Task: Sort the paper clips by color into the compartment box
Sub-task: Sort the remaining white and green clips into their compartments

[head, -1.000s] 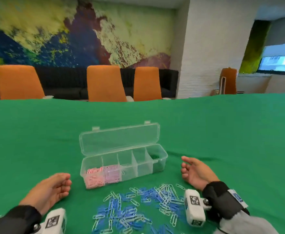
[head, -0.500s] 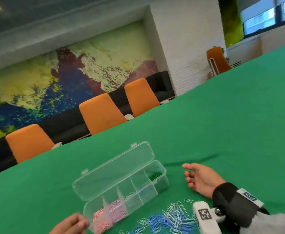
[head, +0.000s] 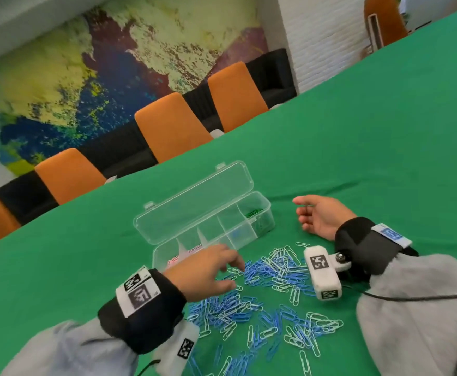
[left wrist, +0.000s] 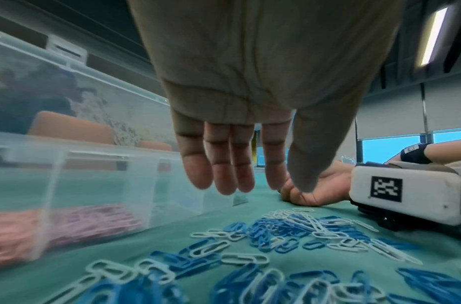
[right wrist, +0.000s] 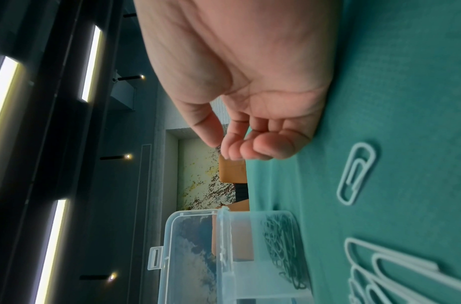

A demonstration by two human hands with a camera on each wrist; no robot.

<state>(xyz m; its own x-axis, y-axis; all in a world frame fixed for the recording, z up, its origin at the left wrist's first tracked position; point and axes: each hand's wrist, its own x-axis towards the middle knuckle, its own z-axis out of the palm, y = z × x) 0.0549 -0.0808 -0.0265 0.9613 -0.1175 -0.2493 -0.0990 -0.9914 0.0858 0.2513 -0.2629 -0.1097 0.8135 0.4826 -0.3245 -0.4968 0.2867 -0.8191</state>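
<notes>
Landmark: the box, lid open and tipped back on its far side, sitting on the green cloth.

Left of the box: bare cloth out to the table's left reach. Room to swing my forearm there.

Box itself: pink clips in its left end compartments, partly hidden behind my knuckles in the head view. Middle cells look nearly bare; a few blue ones seem to lie in the cell second from the right, though I can't tell how many. Green clips in the right end cell.

Just in front of the box: my left hand, palm down, fingers straight and loosely spread, holding nothing. It hangs above the near-left fringe of the pile, fingertips close to the clips; contact I can't confirm.

Step in hand, as I judge it: reaching for the next clip. Pink and green look done; dark blue and pale ones are left, mixed and overlapping.

Next move calls for pinching a single clip off the fringe without dragging its neighbours, then lifting over the box's front wall into the matching cell. The wall is close to my knuckles, so lift before moving forward.

Right of the box: my right hand rests on its side on the cloth, fingers loosely curled, nothing in it. One pale clip lies near it. Beyond, open cloth; far edge well away.
</notes>
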